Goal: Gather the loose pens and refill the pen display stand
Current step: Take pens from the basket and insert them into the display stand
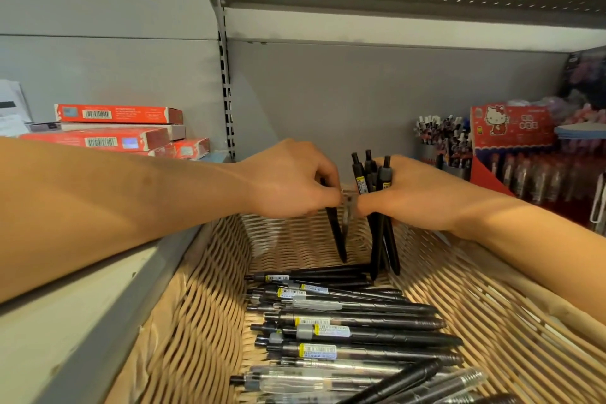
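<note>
— where are the loose pens?

— most lie flat in a heap on the bottom of the woven basket (203, 298), black and clear barrels, many with yellow and white barcode labels. the pile of pens (344, 321) runs from the middle of the basket down toward the near edge.

— and the hands?

— both are over the far end of the basket, nearly touching each other. the right hand (423, 197) grasps a bundle of black pens (380, 207) held upright, clickers sticking up above the fingers, tips reaching down to the basket floor. the left hand (288, 180) has its fingers curled, pinching one black pen (336, 233) that hangs tip down just beside the bundle. there's something small and greyish between the two hands; i can't make out what it is.

— what about the display stand?

— to the right on the shelf (65, 321) there's a red display box (511, 128) with a cartoon cat on it, pens lined up in front of it, and a cup of patterned pens (439, 141) just to its left. on the far left sits a stack of red boxes (121, 131).
</note>
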Demonstrator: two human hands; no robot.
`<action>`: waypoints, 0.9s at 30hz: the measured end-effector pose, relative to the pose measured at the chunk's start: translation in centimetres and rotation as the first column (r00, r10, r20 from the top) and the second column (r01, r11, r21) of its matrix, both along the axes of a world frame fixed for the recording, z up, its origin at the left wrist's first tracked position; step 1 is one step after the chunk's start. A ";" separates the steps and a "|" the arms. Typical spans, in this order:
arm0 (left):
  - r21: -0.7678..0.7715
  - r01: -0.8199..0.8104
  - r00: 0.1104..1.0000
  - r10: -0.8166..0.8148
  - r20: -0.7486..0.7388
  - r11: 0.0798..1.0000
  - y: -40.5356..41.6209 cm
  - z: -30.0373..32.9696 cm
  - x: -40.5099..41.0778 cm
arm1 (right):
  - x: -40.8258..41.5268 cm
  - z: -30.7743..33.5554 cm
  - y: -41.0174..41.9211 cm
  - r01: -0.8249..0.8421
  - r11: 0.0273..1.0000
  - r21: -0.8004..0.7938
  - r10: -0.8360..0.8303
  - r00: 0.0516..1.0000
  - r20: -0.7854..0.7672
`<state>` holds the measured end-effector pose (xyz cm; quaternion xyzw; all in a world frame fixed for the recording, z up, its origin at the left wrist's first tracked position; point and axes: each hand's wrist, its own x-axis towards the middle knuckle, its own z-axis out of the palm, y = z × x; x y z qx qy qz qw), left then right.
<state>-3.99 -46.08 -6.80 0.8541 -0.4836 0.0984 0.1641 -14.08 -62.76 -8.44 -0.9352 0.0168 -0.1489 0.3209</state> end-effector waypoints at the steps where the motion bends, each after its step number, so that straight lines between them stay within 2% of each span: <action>1: -0.011 0.016 1.000 -0.016 -0.007 1.000 0.0 0.0 -0.2 | 0.1 0.0 0.0 -0.031 0.999 -0.016 0.031 0.999 -0.012; 7: -0.021 0.099 0.978 -0.101 -0.185 0.995 0.0 -0.1 -1.0 | 0.0 -0.1 0.0 -0.127 0.985 -0.116 0.121 0.991 -0.058; 9: 0.023 0.124 0.962 -0.115 -0.248 0.992 0.1 -0.1 -1.3 | 0.1 -0.1 0.1 -0.162 0.974 -0.158 0.151 0.985 -0.082; 12: 0.119 0.142 0.963 -0.109 -0.245 0.983 0.1 0.0 -1.6 | 0.2 -0.1 0.0 -0.206 0.961 -0.186 0.188 0.976 -0.111; 18: -0.043 0.095 0.883 -0.104 -0.458 0.995 -0.1 -0.1 -1.4 | 0.1 -0.1 0.0 -0.212 0.962 -0.172 0.201 0.976 -0.080; 19: -0.014 0.075 0.885 -0.073 -0.460 0.997 -0.1 -0.2 -1.4 | 0.1 -0.1 0.1 -0.203 0.963 -0.178 0.191 0.978 -0.084; 21: 0.153 0.060 0.926 0.002 -0.378 0.986 -0.1 -0.2 -1.6 | 0.2 -0.1 0.1 -0.165 0.968 -0.191 0.154 0.986 -0.070; 24: 0.464 0.094 0.976 0.011 -0.218 0.881 0.4 -0.1 -2.6 | 0.4 -0.1 -0.3 -0.047 0.993 -0.110 0.050 0.998 0.026; 25: 0.526 0.120 0.975 -0.001 -0.220 0.842 0.5 -0.2 -3.3 | 0.4 -0.2 -0.4 -0.003 0.999 -0.048 0.006 0.999 0.054; 27: 0.540 0.188 0.959 -0.033 -0.283 0.820 0.4 -1.0 -4.3 | 0.5 -0.2 -0.6 0.044 0.997 0.057 -0.047 0.997 0.067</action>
